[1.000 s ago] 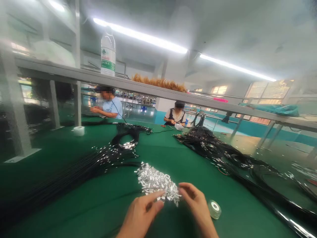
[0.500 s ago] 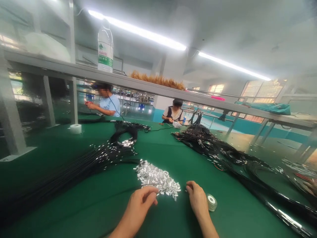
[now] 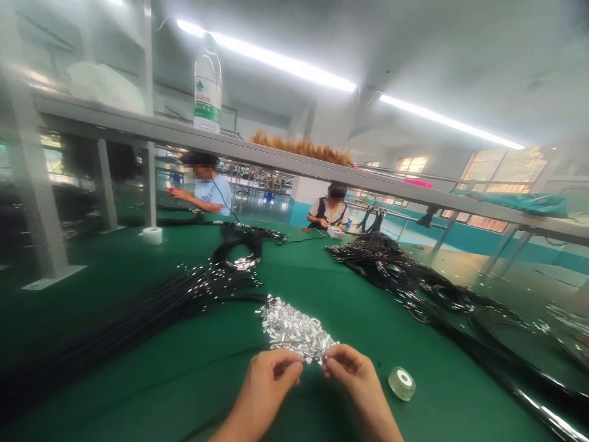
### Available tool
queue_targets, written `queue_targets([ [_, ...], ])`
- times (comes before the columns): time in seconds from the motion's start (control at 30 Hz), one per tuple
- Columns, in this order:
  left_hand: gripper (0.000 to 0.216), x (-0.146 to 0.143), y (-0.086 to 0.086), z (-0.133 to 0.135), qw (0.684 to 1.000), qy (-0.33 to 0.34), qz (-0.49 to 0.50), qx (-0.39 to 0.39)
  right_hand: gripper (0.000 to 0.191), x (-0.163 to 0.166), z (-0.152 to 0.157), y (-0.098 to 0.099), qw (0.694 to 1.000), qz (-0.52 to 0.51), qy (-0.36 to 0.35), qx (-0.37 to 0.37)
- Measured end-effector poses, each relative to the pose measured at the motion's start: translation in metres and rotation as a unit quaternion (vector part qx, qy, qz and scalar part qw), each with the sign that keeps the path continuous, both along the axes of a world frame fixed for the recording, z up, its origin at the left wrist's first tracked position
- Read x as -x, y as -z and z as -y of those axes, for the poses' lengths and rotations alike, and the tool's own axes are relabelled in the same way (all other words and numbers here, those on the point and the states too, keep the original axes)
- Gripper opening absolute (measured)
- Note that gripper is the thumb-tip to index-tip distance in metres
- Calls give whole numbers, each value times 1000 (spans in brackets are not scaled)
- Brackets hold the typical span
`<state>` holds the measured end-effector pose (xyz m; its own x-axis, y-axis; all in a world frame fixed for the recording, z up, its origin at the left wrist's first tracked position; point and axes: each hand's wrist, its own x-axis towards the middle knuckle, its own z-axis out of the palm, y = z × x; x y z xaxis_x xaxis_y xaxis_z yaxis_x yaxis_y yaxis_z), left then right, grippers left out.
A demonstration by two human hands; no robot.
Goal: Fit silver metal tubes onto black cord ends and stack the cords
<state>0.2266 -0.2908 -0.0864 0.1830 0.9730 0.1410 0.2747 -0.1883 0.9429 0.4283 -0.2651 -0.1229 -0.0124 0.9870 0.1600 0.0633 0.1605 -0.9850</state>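
Both hands low centre: left hand [image 3: 265, 382] and right hand [image 3: 353, 376] close together, fingertips pinched at the near edge of the silver sleeve pile [image 3: 294, 329] on the green table [image 3: 138, 368]; what they grip, cannot tell. Tape roll [image 3: 402, 383] just right; black cable bundles [image 3: 184, 294] beyond.
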Motion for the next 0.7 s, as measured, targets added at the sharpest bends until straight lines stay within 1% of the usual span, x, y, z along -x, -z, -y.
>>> queue_targets([
  [0.07,23,-1,-2,2,1000,-4,-7,-2,30,8,3,-3,999,-38,-34,11],
  [0.13,23,-1,-2,2,1000,-8,-16,0,28,11,5,-5,997,-61,-51,19],
  [0.3,25,-2,-1,0,999,-3,-35,0,25,11,7,-5,996,-65,-58,22],
  [0.47,25,0,-2,1,998,-3,-64,-13,14,16,13,-14,999,-19,-33,-13],
  [0.53,24,1,-2,3,997,-5,-70,-20,8,17,16,-19,997,37,-20,-61],
  [0.6,24,2,-3,3,998,-5,-65,-21,8,18,18,-22,990,96,-11,-107],
  [0.63,23,2,-3,3,998,-4,-57,-19,8,18,19,-22,988,110,-11,-112],
  [0.67,23,2,-2,2,999,-2,-47,-13,7,18,19,-22,989,105,-17,-98],
  [0.7,22,3,-2,1,999,0,-35,-6,7,18,18,-21,994,78,-29,-68],
])
